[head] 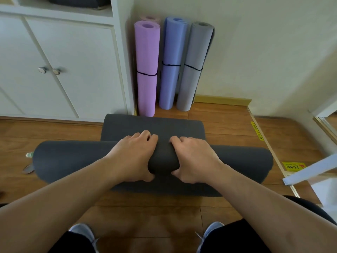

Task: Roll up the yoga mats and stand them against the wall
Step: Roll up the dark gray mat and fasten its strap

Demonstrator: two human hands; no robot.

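A dark grey yoga mat (69,161) lies across the wooden floor, rolled into a thick roll, with a short flat end (155,125) still spread toward the wall. My left hand (135,157) and my right hand (193,159) grip the middle of the roll side by side, fingers curled over its top and thumbs under its near side. Against the wall stand rolled mats, each tied with a black cord: a purple one (146,70), a blue one (172,63) and a light grey one (194,68). A pink roll (150,18) peeks out behind the purple one.
A white cabinet (69,61) with two knobbed doors stands at the left, beside the standing mats. A white frame or rail (310,170) juts in at the right above yellow floor stickers (293,166). My shoes (82,232) are at the bottom.
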